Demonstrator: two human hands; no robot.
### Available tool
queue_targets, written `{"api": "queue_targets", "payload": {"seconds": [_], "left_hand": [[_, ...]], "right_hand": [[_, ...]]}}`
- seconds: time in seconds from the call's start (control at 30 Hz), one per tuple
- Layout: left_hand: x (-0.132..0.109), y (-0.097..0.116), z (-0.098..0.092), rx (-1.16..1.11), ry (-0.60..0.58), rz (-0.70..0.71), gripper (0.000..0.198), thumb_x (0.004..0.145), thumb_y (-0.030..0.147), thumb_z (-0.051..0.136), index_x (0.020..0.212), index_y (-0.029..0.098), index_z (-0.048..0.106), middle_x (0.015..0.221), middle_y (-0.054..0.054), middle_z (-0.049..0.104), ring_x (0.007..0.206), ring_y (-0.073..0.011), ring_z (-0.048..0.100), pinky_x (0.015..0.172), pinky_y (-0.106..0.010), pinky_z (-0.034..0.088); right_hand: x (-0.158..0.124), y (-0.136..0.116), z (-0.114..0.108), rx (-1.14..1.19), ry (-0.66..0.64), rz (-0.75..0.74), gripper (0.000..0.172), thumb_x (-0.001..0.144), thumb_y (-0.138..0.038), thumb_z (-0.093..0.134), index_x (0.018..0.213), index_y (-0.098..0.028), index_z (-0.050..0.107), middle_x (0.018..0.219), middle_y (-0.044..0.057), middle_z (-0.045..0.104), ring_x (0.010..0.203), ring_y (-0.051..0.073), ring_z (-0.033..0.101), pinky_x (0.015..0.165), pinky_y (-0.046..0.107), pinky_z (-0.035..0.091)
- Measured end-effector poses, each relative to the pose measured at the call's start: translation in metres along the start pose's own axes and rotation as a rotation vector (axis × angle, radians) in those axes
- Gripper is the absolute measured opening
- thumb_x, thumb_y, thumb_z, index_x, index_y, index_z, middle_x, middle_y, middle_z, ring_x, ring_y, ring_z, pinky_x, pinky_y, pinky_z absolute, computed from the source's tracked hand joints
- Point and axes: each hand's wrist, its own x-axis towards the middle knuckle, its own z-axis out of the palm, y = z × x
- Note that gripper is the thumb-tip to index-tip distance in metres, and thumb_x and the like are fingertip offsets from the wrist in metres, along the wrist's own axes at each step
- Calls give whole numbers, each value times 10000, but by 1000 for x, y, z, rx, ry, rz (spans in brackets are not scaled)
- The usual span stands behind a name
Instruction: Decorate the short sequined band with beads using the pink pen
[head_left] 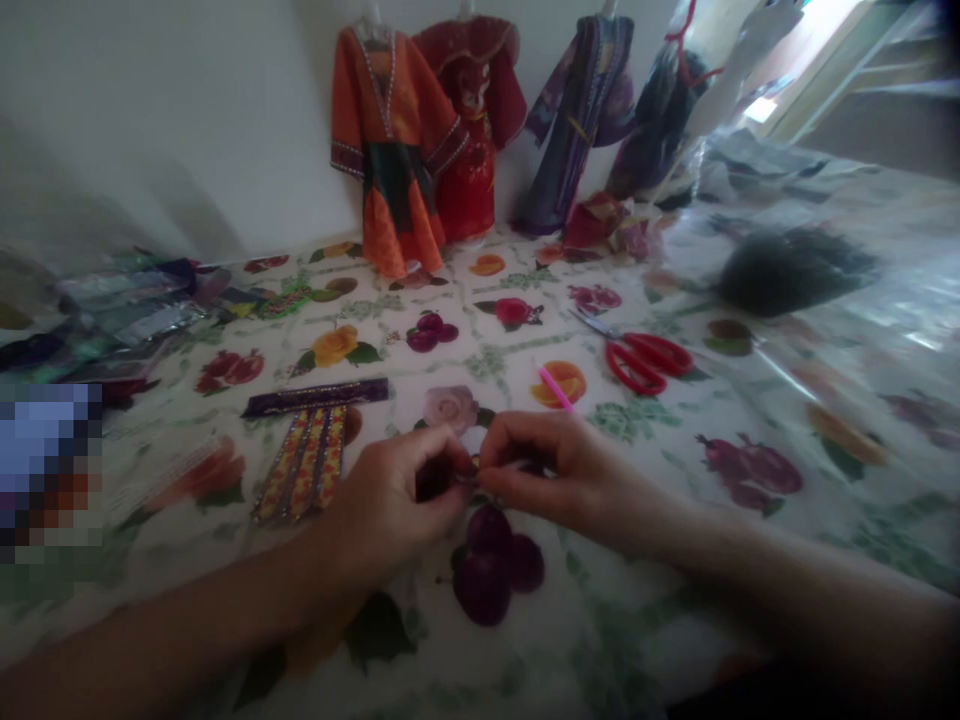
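My left hand (409, 480) and my right hand (536, 465) meet over the middle of the table, fingertips nearly touching. Both are closed in a pinch around something tiny with a yellowish spot, too small and blurred to name. A thin bright pink stick (556, 388) sticks up behind the right hand's knuckles; its lower part is hidden, and whether the hand grips it I cannot tell. Left of my left hand lie patterned yellow and red trim strips (304, 460), below a dark purple beaded band (319, 397). Red-handled scissors (641, 360) rest beyond my right hand, blades pointing up and left.
Small doll-sized garments stand along the wall: an orange robe (394, 150), a red dress (469, 130) and a purple robe (581, 125). Plastic packets (142, 305) pile at the left. A dark blurred bundle (799, 270) lies at right on the fruit-print tablecloth (652, 610).
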Motion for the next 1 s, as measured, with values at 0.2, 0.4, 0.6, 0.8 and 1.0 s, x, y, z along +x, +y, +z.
{"api": "queue_targets", "payload": {"seconds": [0.2,0.4,0.6,0.8,1.0], "left_hand": [[-2,0,0,6,-16,55,66,850,250,621,882,194,629,763,13,613,688,-127,543,614,-226,416],[0,3,0,-208,-146,-26,120,837,293,665,888,187,641,775,-3,637,724,-158,598,645,-247,445],[3,0,-2,-221,-103,-92,216,841,399,693,875,187,673,670,29,585,565,-102,529,531,-206,387],[4,0,-3,-235,-103,-137,222,849,415,693,884,197,696,712,16,601,592,-99,525,538,-200,382],[3,3,-3,-246,-88,-184,197,834,387,712,888,197,704,711,22,600,582,-86,514,534,-189,378]], "right_hand": [[2,1,0,38,24,6,96,818,-183,633,729,-161,603,640,-28,562,567,77,466,487,199,347],[1,0,0,-9,30,-14,85,834,-207,632,758,-171,619,663,-24,594,582,84,494,502,202,365],[-1,0,-3,-125,57,-60,117,879,-225,593,785,-163,624,667,-25,588,587,82,498,509,206,370],[-2,2,-4,-197,65,-96,80,860,-168,573,796,-163,621,681,-35,593,593,71,505,534,201,378],[-2,3,-4,-259,90,-112,97,854,-182,572,776,-156,623,713,-27,611,617,72,525,563,213,375]]}}
